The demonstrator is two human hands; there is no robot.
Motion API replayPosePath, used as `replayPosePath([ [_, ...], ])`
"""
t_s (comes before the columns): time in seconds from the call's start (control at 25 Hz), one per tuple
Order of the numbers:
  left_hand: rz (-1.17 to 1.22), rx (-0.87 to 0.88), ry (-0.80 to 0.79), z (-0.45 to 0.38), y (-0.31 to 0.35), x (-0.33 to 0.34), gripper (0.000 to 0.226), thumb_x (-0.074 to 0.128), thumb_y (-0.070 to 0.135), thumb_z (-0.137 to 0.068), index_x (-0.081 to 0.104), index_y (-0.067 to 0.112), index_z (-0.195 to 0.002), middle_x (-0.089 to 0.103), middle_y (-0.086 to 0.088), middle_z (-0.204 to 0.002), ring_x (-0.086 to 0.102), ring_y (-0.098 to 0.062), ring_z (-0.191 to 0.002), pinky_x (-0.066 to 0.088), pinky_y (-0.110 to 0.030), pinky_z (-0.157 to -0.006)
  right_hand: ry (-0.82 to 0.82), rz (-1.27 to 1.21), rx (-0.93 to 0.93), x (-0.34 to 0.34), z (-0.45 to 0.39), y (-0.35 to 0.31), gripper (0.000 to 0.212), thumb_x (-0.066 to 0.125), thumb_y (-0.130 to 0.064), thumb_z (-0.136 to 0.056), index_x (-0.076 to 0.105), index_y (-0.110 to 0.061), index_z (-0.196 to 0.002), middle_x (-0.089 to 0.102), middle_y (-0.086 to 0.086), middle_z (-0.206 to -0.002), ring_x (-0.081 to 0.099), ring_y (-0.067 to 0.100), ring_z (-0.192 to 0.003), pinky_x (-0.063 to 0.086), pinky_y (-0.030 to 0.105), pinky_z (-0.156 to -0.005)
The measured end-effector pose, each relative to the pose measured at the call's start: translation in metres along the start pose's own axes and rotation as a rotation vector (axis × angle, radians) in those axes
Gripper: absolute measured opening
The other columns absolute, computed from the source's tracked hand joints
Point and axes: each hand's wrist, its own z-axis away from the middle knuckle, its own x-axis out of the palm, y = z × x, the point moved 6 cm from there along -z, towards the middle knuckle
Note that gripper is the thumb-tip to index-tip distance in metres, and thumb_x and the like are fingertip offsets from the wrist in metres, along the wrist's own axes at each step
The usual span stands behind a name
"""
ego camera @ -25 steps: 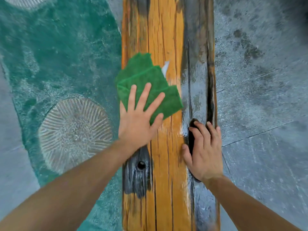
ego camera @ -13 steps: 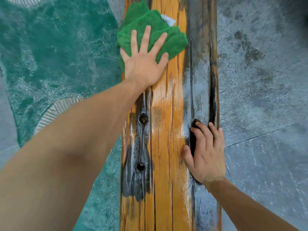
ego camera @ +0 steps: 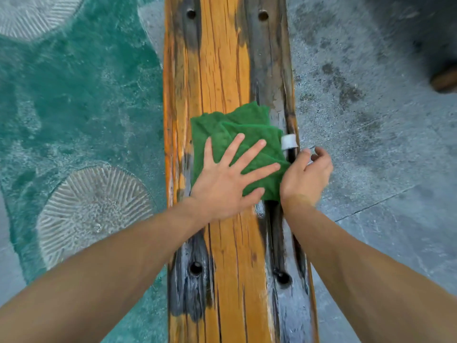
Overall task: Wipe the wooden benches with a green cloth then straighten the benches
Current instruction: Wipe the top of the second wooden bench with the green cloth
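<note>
Hands: left hand (ego camera: pixel 223 186) spread flat on green cloth (ego camera: pixel 237 134), right hand (ego camera: pixel 306 175) loosely curled, empty, atop wooden bench (ego camera: pixel 222 70) lengthwise away from camera.

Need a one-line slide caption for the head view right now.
Left hand presses the green cloth flat on the wooden bench; right hand at the bench's right edge.

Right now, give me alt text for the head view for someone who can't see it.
A left hand presses a folded green cloth flat on a weathered wooden bench, fingers spread. The right hand is loosely curled at the bench's right edge beside the cloth's white tag.
</note>
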Motion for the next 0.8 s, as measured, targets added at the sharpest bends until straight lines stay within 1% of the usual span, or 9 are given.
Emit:
replayPosePath([
  [0.04, -0.006, -0.014, -0.001, -0.032, -0.004, -0.004, 0.058, 0.014, 0.068, -0.097, 0.007, 0.058, -0.153, -0.003, 0.005, -0.170, -0.002, -0.035, -0.155, 0.005, -0.080, -0.109, -0.001, -0.020, 0.082, 0.002, -0.009, 0.005, 0.043, 0.040, -0.034, -0.103, 0.049, -0.010, -0.137, 0.049, 0.015, -0.139, 0.044, 0.032, -0.127, 0.027, 0.034, -0.099],
  [0.12, 0.012, -0.122, 0.009, -0.089, -0.018, -0.014, 0.060, 0.013, 0.070, -0.095, 0.008, 0.058, -0.153, -0.007, 0.008, -0.170, -0.006, -0.032, -0.155, 0.002, -0.079, -0.110, -0.018, 0.017, 0.079, 0.003, -0.016, 0.004, 0.043, 0.038, -0.036, -0.104, 0.048, -0.011, -0.137, 0.049, 0.015, -0.139, 0.044, 0.031, -0.127, 0.029, 0.035, -0.099],
  [0.2, 0.056, -0.239, 0.013, -0.128, -0.037, -0.023, 0.060, 0.015, 0.072, -0.095, 0.013, 0.056, -0.153, -0.006, 0.010, -0.169, -0.006, -0.030, -0.155, 0.000, -0.078, -0.111, -0.039, 0.156, -0.087, 0.005, -0.012, -0.007, 0.046, 0.039, -0.037, -0.104, 0.045, -0.011, -0.141, 0.046, 0.015, -0.142, 0.043, 0.034, -0.127, 0.030, 0.040, -0.102],
  [0.32, 0.108, -0.309, 0.013, -0.151, -0.079, -0.031, 0.060, 0.014, 0.072, -0.095, 0.007, 0.057, -0.153, -0.007, 0.012, -0.169, -0.008, -0.027, -0.155, -0.002, -0.075, -0.113, -0.081, 0.396, -0.395, 0.023, 0.000, -0.023, 0.057, 0.040, -0.042, -0.099, 0.038, -0.013, -0.147, 0.041, 0.013, -0.147, 0.041, 0.036, -0.123, 0.031, 0.046, -0.099],
  [0.4, 0.129, -0.398, 0.026, -0.140, -0.115, -0.032, 0.060, 0.013, 0.071, -0.096, 0.002, 0.057, -0.154, -0.008, 0.011, -0.169, -0.008, -0.025, -0.156, -0.002, -0.072, -0.116, -0.068, 0.474, -0.468, 0.035, -0.003, -0.033, 0.061, 0.041, -0.044, -0.095, 0.037, -0.016, -0.149, 0.040, 0.010, -0.149, 0.040, 0.036, -0.122, 0.034, 0.049, -0.098],
  [0.48, 0.157, -0.525, 0.063, -0.102, -0.142, -0.028, 0.061, 0.015, 0.068, -0.098, 0.004, 0.053, -0.156, -0.006, 0.009, -0.170, -0.006, -0.024, -0.156, 0.003, -0.070, -0.118, -0.081, 0.516, -0.482, 0.045, -0.007, -0.039, 0.061, 0.042, -0.043, -0.094, 0.037, -0.017, -0.149, 0.041, 0.009, -0.149, 0.041, 0.037, -0.122, 0.035, 0.049, -0.095],
  [0.6, 0.242, -0.636, 0.101, -0.036, -0.124, -0.011, 0.061, 0.021, 0.063, -0.100, 0.010, 0.047, -0.158, -0.004, 0.005, -0.170, -0.005, -0.027, -0.156, 0.012, -0.072, -0.115, -0.065, 0.550, -0.464, 0.046, -0.012, -0.037, 0.061, 0.040, -0.044, -0.095, 0.036, -0.017, -0.149, 0.042, 0.011, -0.148, 0.042, 0.036, -0.120, 0.036, 0.049, -0.093],
  [0.68, 0.205, -0.607, 0.067, 0.005, -0.085, -0.003, 0.061, 0.022, 0.062, -0.100, 0.011, 0.046, -0.158, -0.001, 0.001, -0.170, -0.002, -0.032, -0.156, 0.015, -0.076, -0.113, -0.084, 0.547, -0.449, 0.047, -0.009, -0.036, 0.062, 0.037, -0.046, -0.094, 0.036, -0.018, -0.149, 0.042, 0.011, -0.148, 0.043, 0.036, -0.120, 0.036, 0.050, -0.093],
  [0.8, 0.091, -0.418, 0.008, 0.016, -0.038, 0.004, 0.060, 0.024, 0.062, -0.099, 0.013, 0.049, -0.156, 0.007, 0.001, -0.170, 0.007, -0.036, -0.155, 0.014, -0.079, -0.108, -0.111, 0.552, -0.436, 0.048, -0.008, -0.038, 0.064, 0.032, -0.046, -0.093, 0.034, -0.016, -0.150, 0.042, 0.011, -0.148, 0.044, 0.037, -0.121, 0.038, 0.051, -0.093],
])
